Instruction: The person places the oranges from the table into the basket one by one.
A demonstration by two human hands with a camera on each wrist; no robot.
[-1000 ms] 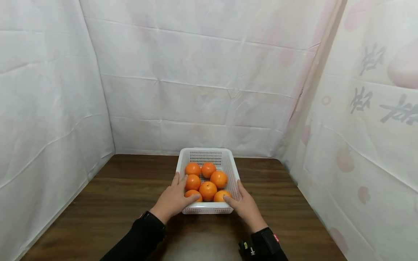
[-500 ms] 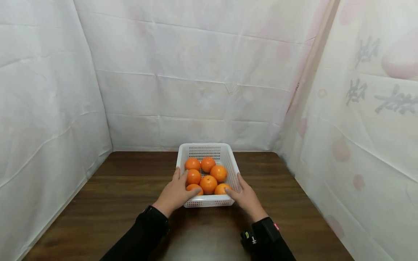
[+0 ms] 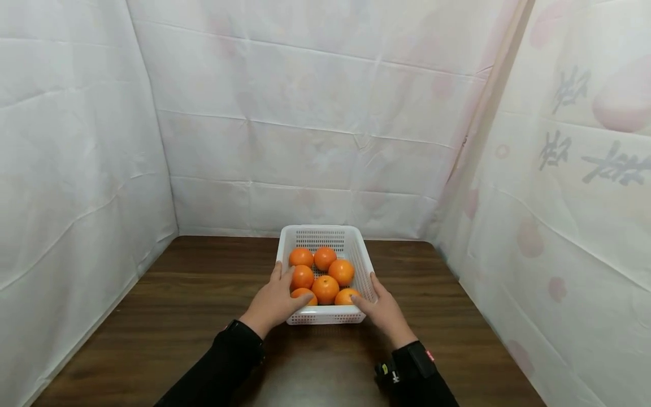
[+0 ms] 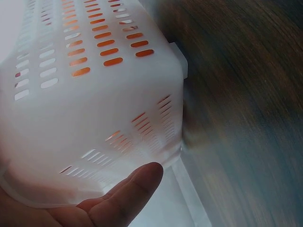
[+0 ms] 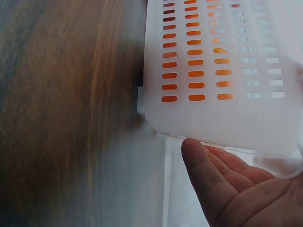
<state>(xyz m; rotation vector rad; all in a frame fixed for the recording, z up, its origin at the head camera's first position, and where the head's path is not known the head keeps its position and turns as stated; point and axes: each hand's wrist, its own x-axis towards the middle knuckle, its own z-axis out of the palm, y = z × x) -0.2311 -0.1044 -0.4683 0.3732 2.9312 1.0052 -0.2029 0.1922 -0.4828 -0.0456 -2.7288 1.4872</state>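
Note:
A white plastic basket (image 3: 328,310) with slotted walls sits on the table in the head view, holding several oranges (image 3: 325,289). My left hand (image 3: 272,301) grips its left side near the front corner, thumb over the rim and fingers along the outer wall. On the opposite side my right hand (image 3: 385,314) grips the right wall the same way, thumb at the front right orange. From the left wrist, a fingertip (image 4: 147,176) shows against the basket's slotted wall (image 4: 85,109). In the right wrist view, fingers (image 5: 201,165) lie along the basket's side (image 5: 213,120), with orange showing through the slots.
The dark wooden table (image 3: 203,282) reaches back to a white cloth wall (image 3: 305,141). Cloth walls also stand on the left (image 3: 86,169) and the right (image 3: 508,226), closing in the table.
The head view has shifted slightly, so the basket and table sit a little higher in it. Both hands keep their hold on the basket, and the oranges lie in the same arrangement.

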